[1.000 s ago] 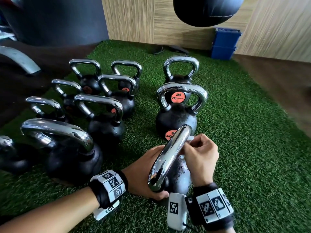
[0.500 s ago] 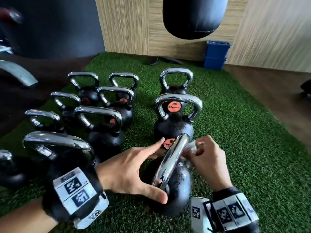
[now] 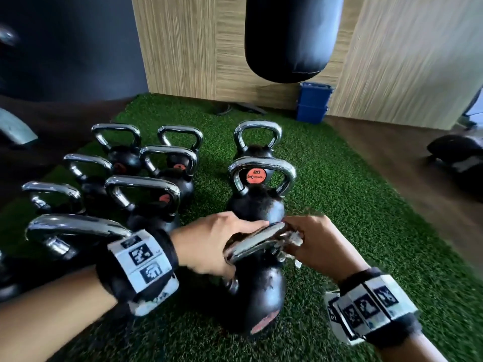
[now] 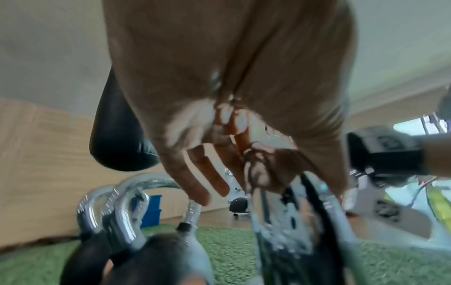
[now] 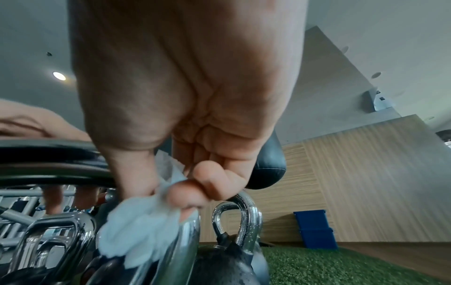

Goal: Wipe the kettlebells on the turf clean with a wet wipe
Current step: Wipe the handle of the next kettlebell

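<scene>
While the nearest kettlebell leans on the turf, the head view shows the left hand wrapped over its chrome handle and the right hand bunching a wet wipe against the handle's far end. Other kettlebells stand just beside it; if the grip slips on wet chrome, the tilted weight could roll into them or drop onto fingers.

From the left wrist, the left hand is blurred, its fingers reaching down by the handle; how tightly they hold I cannot tell.

From the right wrist, the right hand pinches the wet wipe between thumb and curled fingers. That crumpled wad touches little metal, so patches may be missed.
</scene>
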A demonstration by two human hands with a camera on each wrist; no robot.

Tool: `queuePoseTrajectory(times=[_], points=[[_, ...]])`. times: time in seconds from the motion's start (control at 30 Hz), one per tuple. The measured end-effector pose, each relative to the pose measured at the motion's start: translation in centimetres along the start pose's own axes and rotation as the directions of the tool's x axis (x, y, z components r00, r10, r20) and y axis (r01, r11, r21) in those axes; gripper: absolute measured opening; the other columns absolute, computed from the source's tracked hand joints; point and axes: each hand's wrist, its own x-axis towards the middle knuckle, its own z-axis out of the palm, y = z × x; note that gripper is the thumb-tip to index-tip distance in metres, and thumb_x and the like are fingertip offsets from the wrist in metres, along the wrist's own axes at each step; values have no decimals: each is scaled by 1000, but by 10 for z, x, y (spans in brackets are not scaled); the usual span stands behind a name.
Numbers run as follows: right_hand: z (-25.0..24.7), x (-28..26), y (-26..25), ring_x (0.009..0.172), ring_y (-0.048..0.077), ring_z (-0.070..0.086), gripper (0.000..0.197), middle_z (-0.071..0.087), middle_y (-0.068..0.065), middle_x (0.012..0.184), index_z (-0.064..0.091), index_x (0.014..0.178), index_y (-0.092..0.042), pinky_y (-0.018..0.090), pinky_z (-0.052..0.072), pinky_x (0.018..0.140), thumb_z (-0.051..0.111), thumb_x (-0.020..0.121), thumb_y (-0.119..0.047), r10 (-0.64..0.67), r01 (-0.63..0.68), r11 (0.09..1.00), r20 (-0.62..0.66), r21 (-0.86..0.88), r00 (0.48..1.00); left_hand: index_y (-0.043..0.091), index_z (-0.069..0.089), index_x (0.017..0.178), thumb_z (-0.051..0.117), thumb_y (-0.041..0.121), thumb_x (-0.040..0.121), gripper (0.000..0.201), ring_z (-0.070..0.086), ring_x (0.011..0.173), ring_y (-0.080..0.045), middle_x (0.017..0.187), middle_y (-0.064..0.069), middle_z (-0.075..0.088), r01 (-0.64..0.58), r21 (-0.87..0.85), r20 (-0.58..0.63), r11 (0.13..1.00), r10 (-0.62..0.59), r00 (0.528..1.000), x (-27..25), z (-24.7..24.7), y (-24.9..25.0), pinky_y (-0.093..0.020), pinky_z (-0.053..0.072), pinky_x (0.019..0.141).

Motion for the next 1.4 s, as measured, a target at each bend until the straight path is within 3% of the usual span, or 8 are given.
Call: queuePoseTrajectory(times=[0.07,0.27,0.43,0.6,0.77,1.0,1.2,1.4], points=[[-2,-15,-3,65,-8,63,13,70,-17,74,74,91,-23,11,49,61,75,81,-14,23,-22,999,-17,41,1000,58,20,152,89,36,68,111,61,107,-5,117,21,52,-11,109,119,994,-2,993,10,-15,-8,-28,52,97],[-7,-36,-15,54,-8,58,20,70,-14,75,76,102,-24,7,39,48,75,83,-28,164,-164,986,2,-16,986,46,32,154,92,27,70,105,49,104,18,109,45,41,-170,139,224,976,136,965,27,-29,-11,-5,37,95],[-25,-32,5,66,-4,66,24,75,-16,83,74,107,-31,16,51,55,72,84,-35,161,-168,985,172,30,972,64,34,144,80,69,69,87,54,119,10,129,29,60,-108,83,265,991,82,961,31,-33,-24,-19,44,103],[-47,-7,51,71,0,68,22,74,-11,90,71,101,-28,12,52,60,78,83,-19,168,-179,899,63,400,984,39,69,125,54,76,84,57,65,110,3,118,23,72,133,-113,107,985,-122,987,73,-38,-41,-32,50,105],[-66,48,87,73,-2,67,16,72,-16,88,73,93,-33,9,43,55,79,81,-24,220,-217,917,28,334,975,18,41,154,72,35,89,74,41,141,-12,155,-1,45,95,336,57,937,-121,991,143,-7,-66,-12,18,114],[-87,124,98,69,-5,64,25,62,-20,81,76,98,-27,5,42,51,77,79,-11,108,-114,953,38,282,993,15,-17,159,69,72,75,134,-13,156,-30,166,-16,-21,215,593,119,776,-348,930,207,27,-87,-45,-3,125],[-73,166,96,69,9,67,21,71,-7,84,64,97,-20,28,56,60,73,79,-13,155,-118,942,-96,314,983,24,-27,156,66,71,79,129,-21,153,-33,165,-15,-27,238,550,180,800,-392,902,213,29,-95,-49,-11,122],[-63,186,82,78,4,65,21,74,-6,91,74,92,-20,7,47,66,71,79,-3,97,-67,963,-104,263,990,25,-24,157,70,66,79,129,-16,155,-33,166,-18,-18,239,523,173,818,-377,910,212,30,-96,-48,-9,123]])
